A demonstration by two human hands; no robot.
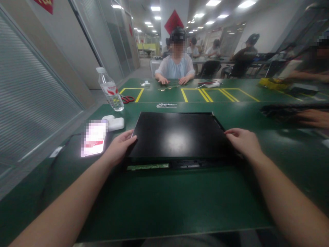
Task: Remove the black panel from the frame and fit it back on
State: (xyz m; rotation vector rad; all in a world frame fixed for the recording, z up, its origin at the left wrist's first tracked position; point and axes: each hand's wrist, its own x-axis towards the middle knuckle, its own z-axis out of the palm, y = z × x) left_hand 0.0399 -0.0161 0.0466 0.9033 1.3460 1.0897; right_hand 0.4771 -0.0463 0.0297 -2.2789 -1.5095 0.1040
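A flat black panel (180, 135) with a glossy face lies over a black frame (210, 164) on the green table. Along the frame's near edge a green circuit strip (148, 167) shows. My left hand (120, 145) pinches the panel's left edge between thumb and fingers. At the right side, my right hand (241, 140) has its fingertips closed at the edge where panel and frame meet; which of the two it grips is hard to tell.
Left of the panel are a lit phone (95, 138), white cases (115, 124), a water bottle (110, 91) and red-handled scissors (128, 99). Small white strips (166, 105) lie beyond it. A person sits opposite; another person's hand (315, 118) is at the right.
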